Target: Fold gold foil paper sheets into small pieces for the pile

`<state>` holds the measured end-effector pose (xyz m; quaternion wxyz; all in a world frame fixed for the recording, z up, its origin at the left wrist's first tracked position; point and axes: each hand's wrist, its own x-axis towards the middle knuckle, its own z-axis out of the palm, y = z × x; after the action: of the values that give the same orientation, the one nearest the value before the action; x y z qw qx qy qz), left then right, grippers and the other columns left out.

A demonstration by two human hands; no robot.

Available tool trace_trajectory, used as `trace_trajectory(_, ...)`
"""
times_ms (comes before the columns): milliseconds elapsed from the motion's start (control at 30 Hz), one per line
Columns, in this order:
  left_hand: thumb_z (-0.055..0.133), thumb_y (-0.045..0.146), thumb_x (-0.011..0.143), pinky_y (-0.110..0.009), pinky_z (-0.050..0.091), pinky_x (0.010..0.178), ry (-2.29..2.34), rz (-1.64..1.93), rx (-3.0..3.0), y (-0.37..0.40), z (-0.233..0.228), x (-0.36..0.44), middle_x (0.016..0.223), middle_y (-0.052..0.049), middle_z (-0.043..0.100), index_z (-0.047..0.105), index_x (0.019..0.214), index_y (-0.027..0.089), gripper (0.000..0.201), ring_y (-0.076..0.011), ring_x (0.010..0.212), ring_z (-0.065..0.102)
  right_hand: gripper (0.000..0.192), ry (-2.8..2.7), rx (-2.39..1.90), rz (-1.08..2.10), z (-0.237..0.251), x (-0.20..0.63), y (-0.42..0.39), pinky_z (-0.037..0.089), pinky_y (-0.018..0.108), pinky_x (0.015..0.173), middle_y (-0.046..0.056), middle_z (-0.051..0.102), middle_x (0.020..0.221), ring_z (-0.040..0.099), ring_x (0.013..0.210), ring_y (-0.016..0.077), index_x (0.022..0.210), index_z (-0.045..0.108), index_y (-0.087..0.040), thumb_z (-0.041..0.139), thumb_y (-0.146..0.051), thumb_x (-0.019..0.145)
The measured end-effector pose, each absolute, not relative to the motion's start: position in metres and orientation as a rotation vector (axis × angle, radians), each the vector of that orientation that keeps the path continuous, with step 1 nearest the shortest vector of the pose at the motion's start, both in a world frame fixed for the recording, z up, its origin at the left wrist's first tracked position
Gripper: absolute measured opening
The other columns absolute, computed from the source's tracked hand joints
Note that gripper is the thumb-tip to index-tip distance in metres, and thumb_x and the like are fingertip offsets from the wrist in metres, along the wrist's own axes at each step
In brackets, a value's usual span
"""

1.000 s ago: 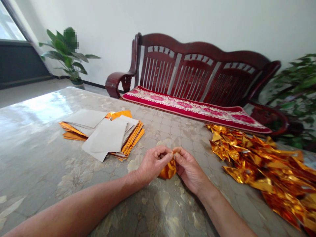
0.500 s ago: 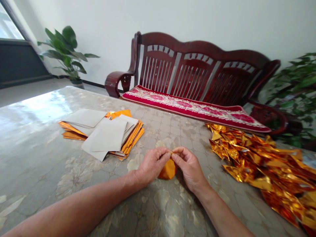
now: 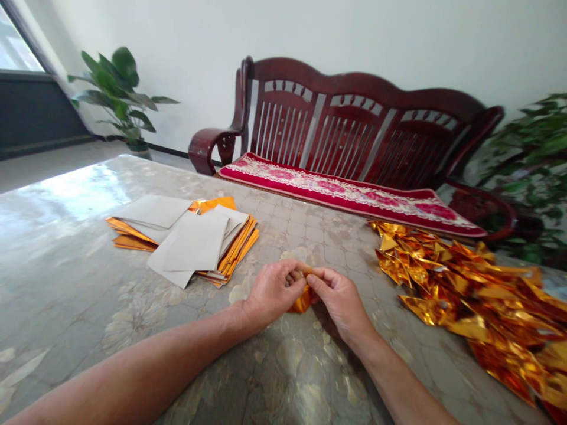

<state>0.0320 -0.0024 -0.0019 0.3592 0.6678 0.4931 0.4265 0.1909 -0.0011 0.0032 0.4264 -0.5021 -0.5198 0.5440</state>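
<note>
A small folded piece of gold foil paper sits between my two hands at the middle of the table. My left hand pinches its left side with thumb and fingers. My right hand pinches its top right edge, fingertips meeting the left hand's. Most of the foil piece is hidden by my fingers. A stack of flat gold sheets, grey backs up, lies to the left. A heap of folded gold foil pieces lies to the right.
The table has a glossy marbled cover. Behind it stands a dark red wooden bench with a red cushion. Potted plants stand at the far left and far right.
My hands have closed in over the foil piece and pressed it lower and smaller; less of it shows than a second ago. The stack and heap have not moved.
</note>
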Motion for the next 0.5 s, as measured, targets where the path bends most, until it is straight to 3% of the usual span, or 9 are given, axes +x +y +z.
trace_trajectory(133,0.063,0.02,0.08,-0.02,0.043,0.057,1.163,1.097,1.543,0.0017,-0.0009,0.0324,0.069,0.006,0.063,0.055,0.104,0.019,0.025,-0.0107,0.061,0.06,0.036,-1.291,-1.293,1.301,0.0053,0.1915,-0.0006,0.039,0.022,0.051,-0.001,0.061,0.06,0.05,0.054,0.011,0.071,0.07,-0.015,0.077,-0.05,0.069)
trace_trajectory(267,0.056,0.028,0.089,-0.02,0.046,0.06,1.062,1.086,1.497,0.0016,0.0023,0.0307,0.074,0.004,0.063,0.056,0.101,0.018,0.016,-0.011,0.068,0.062,0.036,-1.192,-1.269,1.16,0.005,0.1926,0.0007,0.032,0.022,0.046,-0.003,0.056,0.055,0.043,0.05,0.0096,0.072,0.07,-0.016,0.078,-0.051,0.068)
trace_trajectory(400,0.063,0.025,0.083,-0.023,0.049,0.065,1.036,1.085,1.51,0.0015,0.0009,0.0297,0.08,0.002,0.066,0.055,0.112,0.018,0.03,-0.0126,0.071,0.065,0.034,-1.094,-1.245,1.051,0.0015,0.1958,0.0037,0.031,0.023,0.047,-0.004,0.053,0.056,0.04,0.05,0.0097,0.075,0.068,-0.018,0.076,-0.051,0.071)
trace_trajectory(500,0.065,0.022,0.081,-0.024,0.05,0.065,1.045,1.09,1.488,0.0024,-0.0001,0.0312,0.075,0.003,0.066,0.057,0.108,0.017,0.029,-0.0129,0.07,0.065,0.031,-1.063,-1.232,0.996,0.0003,0.1957,0.004,0.034,0.023,0.049,-0.004,0.054,0.059,0.042,0.052,0.0104,0.077,0.067,-0.019,0.073,-0.049,0.075)
